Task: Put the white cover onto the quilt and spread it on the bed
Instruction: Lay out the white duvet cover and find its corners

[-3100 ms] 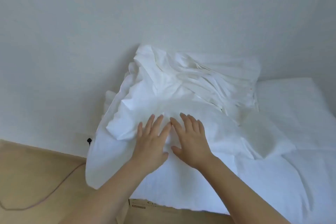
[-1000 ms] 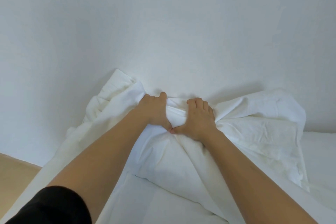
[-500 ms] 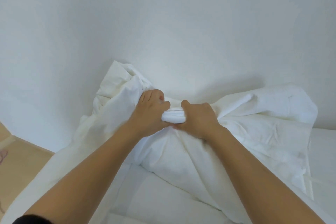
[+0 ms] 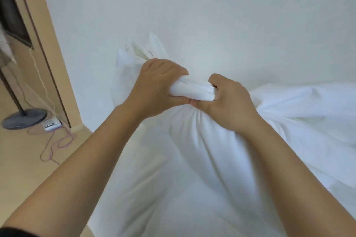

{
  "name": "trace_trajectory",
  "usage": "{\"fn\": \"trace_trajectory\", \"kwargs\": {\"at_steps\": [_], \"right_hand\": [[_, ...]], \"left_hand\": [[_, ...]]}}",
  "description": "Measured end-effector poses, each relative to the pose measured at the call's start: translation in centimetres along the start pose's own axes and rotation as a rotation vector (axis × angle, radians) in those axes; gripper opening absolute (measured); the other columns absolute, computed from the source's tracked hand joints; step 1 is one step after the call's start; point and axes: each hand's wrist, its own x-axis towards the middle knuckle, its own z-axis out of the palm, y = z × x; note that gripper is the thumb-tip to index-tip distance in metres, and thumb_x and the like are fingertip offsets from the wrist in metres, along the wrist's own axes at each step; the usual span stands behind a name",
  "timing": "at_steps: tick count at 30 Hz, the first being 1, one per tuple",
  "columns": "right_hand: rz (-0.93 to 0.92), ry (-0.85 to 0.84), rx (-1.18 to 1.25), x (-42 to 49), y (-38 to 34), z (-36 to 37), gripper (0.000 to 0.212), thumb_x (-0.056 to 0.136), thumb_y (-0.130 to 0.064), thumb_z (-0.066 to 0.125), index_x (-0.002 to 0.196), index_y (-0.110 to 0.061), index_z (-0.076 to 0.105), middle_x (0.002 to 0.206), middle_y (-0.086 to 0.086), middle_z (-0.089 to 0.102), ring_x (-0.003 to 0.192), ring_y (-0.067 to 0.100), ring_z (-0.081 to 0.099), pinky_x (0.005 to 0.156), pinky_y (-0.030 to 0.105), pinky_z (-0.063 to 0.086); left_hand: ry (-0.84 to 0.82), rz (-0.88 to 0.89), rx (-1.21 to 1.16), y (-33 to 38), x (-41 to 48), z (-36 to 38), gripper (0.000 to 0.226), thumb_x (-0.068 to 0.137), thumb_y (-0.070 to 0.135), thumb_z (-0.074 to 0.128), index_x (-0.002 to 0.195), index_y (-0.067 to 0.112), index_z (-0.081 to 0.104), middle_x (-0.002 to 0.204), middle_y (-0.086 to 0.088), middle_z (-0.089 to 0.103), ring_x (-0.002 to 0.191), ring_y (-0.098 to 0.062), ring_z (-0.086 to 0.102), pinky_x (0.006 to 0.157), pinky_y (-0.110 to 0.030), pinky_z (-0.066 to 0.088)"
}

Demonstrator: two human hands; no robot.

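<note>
Both hands are raised before the plain white wall (image 4: 212, 15), set close together with the thumbs touching. The left hand (image 4: 154, 86) and the right hand (image 4: 229, 102) each clamp curled fingers round a thick gathered roll of the white fabric cover (image 4: 202, 159). The roll bridges the short span between the two fists. Below the grip the cover hangs in long folds towards us and fills the lower middle of the view. We cannot tell what lies inside it.

Edges: a loose corner of the cover stands up behind the left hand, close against the wall. The cover's left edge drops beside the light wooden floor (image 4: 23, 159). To the right the cover spreads low along the foot of the wall and runs out of view.

Room for moving: a stretch of floor lies between the cover's left edge and the tan wooden door frame (image 4: 44, 44). At the frame's foot sit a round grey stand base (image 4: 24, 118), a small white power strip (image 4: 52, 125) and a looped pink cable (image 4: 57, 144), all well apart from the cover.
</note>
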Motion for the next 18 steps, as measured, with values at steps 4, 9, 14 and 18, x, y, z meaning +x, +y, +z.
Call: {"fn": "trace_trajectory", "kwargs": {"at_steps": [4, 9, 14, 18], "right_hand": [[-0.133, 0.01, 0.105, -1.6, -10.0, 1.3, 0.05, 0.076, -0.05, 0.066, 0.065, -0.022, 0.026, 0.06, -0.006, 0.038, 0.055, 0.014, 0.036, 0.051, 0.031, 0.026], [-0.326, -0.143, 0.168, -6.8, -23.9, 6.7, 0.046, 0.08, -0.052, 0.063, 0.071, -0.021, 0.03, 0.063, -0.007, 0.042, 0.059, 0.017, 0.04, 0.052, 0.031, 0.028], [-0.443, -0.394, 0.284, -15.2, -36.9, 15.5, 0.047, 0.081, -0.049, 0.063, 0.069, -0.023, 0.026, 0.069, -0.008, 0.043, 0.067, 0.02, 0.041, 0.051, 0.026, 0.026], [-0.441, -0.6, 0.416, -23.1, -45.8, 22.6, 0.048, 0.081, -0.046, 0.065, 0.067, -0.022, 0.026, 0.067, -0.009, 0.036, 0.075, 0.023, 0.043, 0.061, 0.032, 0.031]], "left_hand": [[0.1, -0.157, 0.153, -1.4, -5.8, -10.3, 0.069, 0.07, 0.059, 0.064, 0.118, 0.01, 0.059, 0.119, -0.008, 0.062, 0.114, -0.027, 0.052, 0.099, -0.037, 0.03], [0.171, -0.538, 0.294, -1.1, -19.8, -22.3, 0.082, 0.081, 0.067, 0.051, 0.136, 0.006, 0.042, 0.14, -0.015, 0.047, 0.134, -0.032, 0.035, 0.11, -0.042, 0.025], [0.199, -0.985, 0.364, 1.4, -35.9, -32.0, 0.102, 0.079, 0.079, 0.029, 0.148, 0.004, 0.022, 0.15, 0.005, 0.016, 0.142, -0.011, 0.005, 0.115, -0.035, 0.009], [0.261, -1.266, 0.422, 4.4, -46.6, -37.3, 0.079, 0.092, 0.051, 0.035, 0.149, 0.002, 0.012, 0.157, -0.006, 0.009, 0.146, -0.019, 0.003, 0.119, -0.031, 0.007]]}}
